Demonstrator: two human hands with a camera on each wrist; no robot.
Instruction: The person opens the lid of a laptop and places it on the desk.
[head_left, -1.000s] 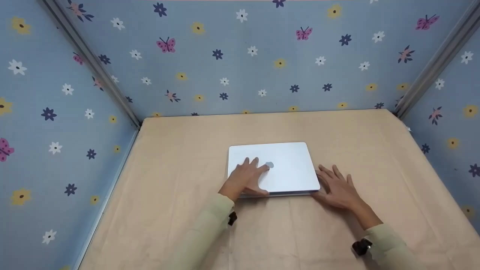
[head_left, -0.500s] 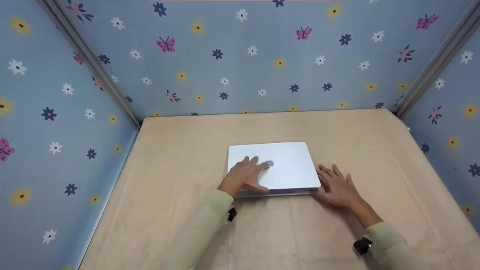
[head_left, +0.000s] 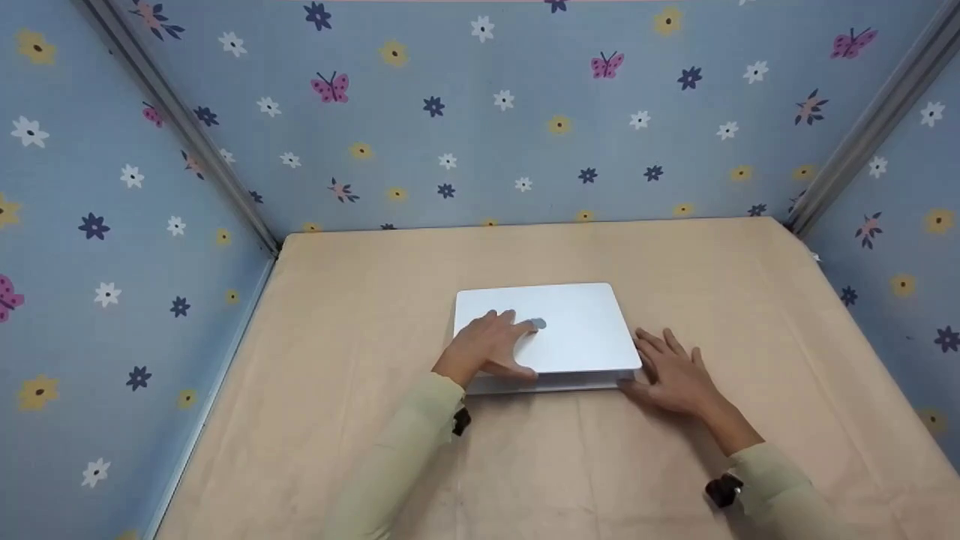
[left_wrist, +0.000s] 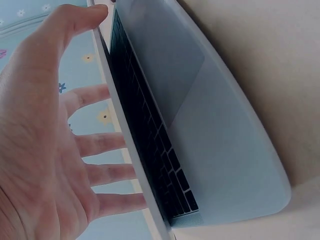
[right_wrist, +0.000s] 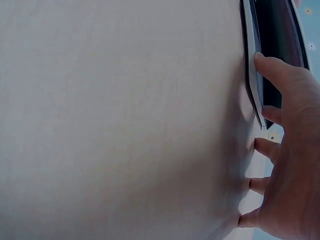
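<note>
Nearest are two pale green sleeves [head_left: 401,450], with a small dark device [head_left: 722,491] at the right wrist and another dark piece showing below the left cuff. Just beyond the cuffs, the right hand [head_left: 675,379] lies at the right front corner of a silver laptop [head_left: 577,330], its fingers spread and nearly straight; the thumb presses the edge of the base, and the outer fingers rest on the cloth beside it. The left hand [head_left: 484,349] holds the lid near its left front corner, the thumb bent at the front edge and the other fingers spread, fairly straight, on the lid's upper face. The laptop sits near the middle of the table, its base flat and its lid tilted up a little from the front. Inside the gap, the left wrist view shows a black keyboard [left_wrist: 155,137] and a trackpad [left_wrist: 170,55]. A round grey logo [head_left: 539,324] marks the lid, next to a left fingertip. The beige tablecloth [head_left: 360,315] stretches behind the laptop to a blue wall [head_left: 495,139] printed with flowers and butterflies, with grey posts [head_left: 180,124] at its corners.
</note>
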